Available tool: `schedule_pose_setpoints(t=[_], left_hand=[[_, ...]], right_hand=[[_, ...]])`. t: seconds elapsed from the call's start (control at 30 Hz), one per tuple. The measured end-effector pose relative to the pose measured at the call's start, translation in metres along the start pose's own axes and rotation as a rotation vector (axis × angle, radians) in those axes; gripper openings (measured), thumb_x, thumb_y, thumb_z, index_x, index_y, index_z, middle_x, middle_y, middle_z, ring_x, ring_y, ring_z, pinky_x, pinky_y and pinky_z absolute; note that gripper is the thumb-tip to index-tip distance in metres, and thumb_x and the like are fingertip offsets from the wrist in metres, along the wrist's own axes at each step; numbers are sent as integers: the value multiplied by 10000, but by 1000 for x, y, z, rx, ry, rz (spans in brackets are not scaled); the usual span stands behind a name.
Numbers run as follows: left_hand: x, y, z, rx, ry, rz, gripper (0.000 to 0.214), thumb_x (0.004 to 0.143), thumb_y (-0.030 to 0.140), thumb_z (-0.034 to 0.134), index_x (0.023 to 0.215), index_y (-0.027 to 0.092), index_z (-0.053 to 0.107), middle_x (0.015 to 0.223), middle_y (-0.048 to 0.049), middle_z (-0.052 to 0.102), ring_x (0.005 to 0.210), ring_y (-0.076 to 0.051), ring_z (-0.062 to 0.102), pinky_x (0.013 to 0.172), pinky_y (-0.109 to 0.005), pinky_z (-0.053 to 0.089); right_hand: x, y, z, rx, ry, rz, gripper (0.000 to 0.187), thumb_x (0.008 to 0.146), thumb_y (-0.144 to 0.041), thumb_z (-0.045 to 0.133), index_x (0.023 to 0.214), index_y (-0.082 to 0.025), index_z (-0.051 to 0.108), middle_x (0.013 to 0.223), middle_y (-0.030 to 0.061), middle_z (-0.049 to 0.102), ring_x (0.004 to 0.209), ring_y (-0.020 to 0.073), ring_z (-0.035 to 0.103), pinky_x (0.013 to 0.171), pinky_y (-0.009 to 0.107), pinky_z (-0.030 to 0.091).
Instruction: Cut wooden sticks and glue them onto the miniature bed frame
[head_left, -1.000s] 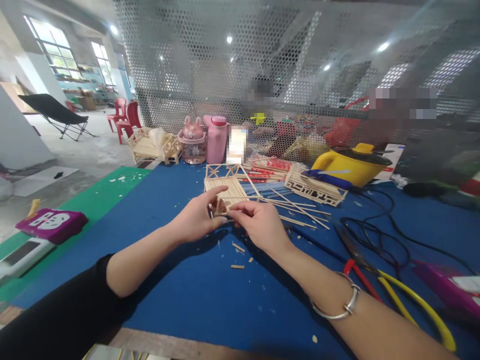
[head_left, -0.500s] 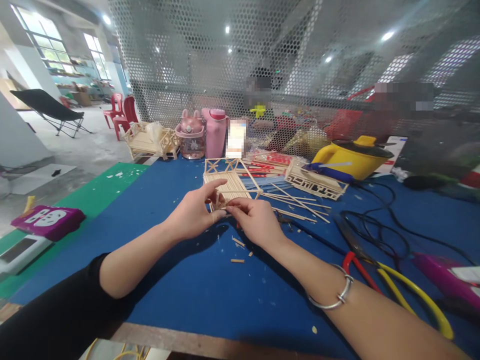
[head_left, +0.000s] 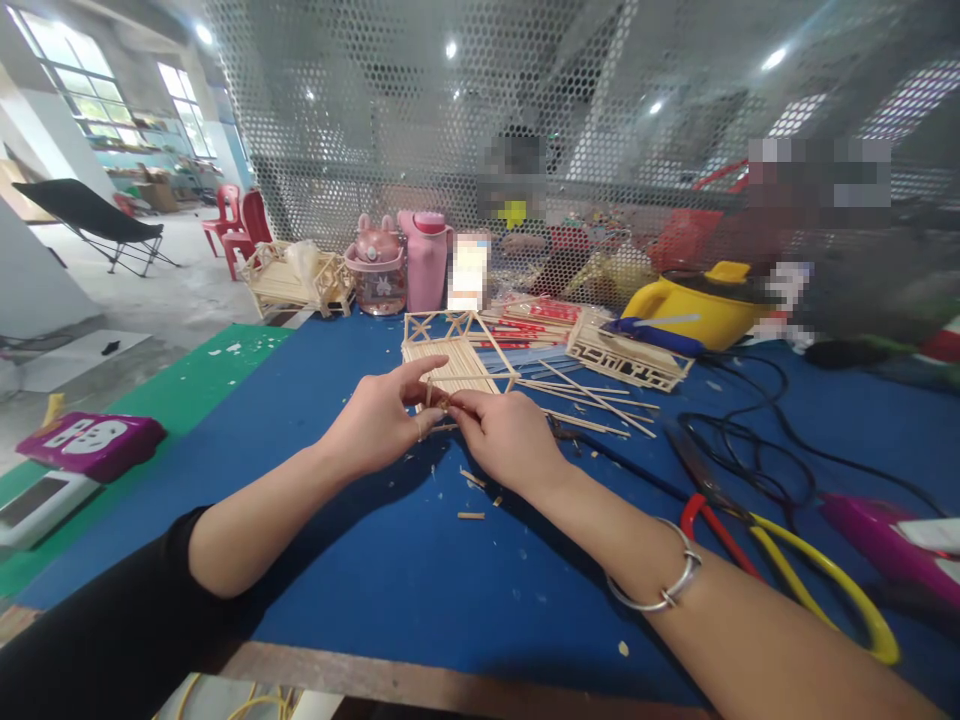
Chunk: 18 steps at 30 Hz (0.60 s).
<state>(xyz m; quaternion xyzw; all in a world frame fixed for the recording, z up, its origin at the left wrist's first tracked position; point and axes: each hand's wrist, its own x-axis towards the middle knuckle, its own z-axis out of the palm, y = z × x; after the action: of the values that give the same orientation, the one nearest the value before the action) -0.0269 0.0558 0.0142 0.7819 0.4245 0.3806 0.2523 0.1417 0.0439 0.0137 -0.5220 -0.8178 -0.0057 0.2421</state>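
A small model built of thin wooden sticks (head_left: 461,365), with a slatted floor and crossed side rails, stands on the blue table top (head_left: 360,580). My left hand (head_left: 375,420) holds its near left corner between thumb and fingers, the index finger reaching over the rail. Against that same corner, my right hand (head_left: 510,435) is closed in a pinch on a small stick piece, mostly hidden by the fingertips. Both hands nearly meet there. Short stick offcuts (head_left: 471,515) lie on the table just in front.
Loose sticks (head_left: 592,390) and another stick model (head_left: 630,360) lie to the right. Beyond are red-and-yellow-handled pliers (head_left: 739,515), dark cables and a yellow pot (head_left: 697,310). Pink bottles (head_left: 426,265) stand before the perforated metal screen (head_left: 420,110). A purple-and-white device (head_left: 90,445) sits left.
My right fingertips have shifted slightly left, closer to my left thumb at the model's corner. The whole view has moved a little; the model stays in place.
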Motion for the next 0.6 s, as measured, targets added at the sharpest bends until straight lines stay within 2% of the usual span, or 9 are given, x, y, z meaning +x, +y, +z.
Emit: schedule_pose_setpoints(t=[0.3,0.53,0.6], left_hand=[[0,-3,-2,-130,-40,-75,643,673,59,488,1302,176,432,963,-71,714,859,-181,666,769,-326,524],[2,-6,-1,-176,-77,-75,655,681,74,468,1326,145,384,919,-85,710,836,-185,666,715,-309,527],[2,-7,-3,-174,-70,-38,633,704,94,468,1328,137,369,979,-102,695,900,-198,653,768,-337,520]], right_hand=[[1,0,-2,-30,-13,-16,282,876,-280,463,1059,-295,677,834,48,735,705,203,660,566,280,390],[0,2,1,34,-2,-32,270,874,-261,469,1045,-275,677,858,41,734,728,189,660,593,264,402],[-3,4,1,115,34,-56,258,878,-254,466,1022,-248,680,885,35,731,766,177,661,639,257,424]])
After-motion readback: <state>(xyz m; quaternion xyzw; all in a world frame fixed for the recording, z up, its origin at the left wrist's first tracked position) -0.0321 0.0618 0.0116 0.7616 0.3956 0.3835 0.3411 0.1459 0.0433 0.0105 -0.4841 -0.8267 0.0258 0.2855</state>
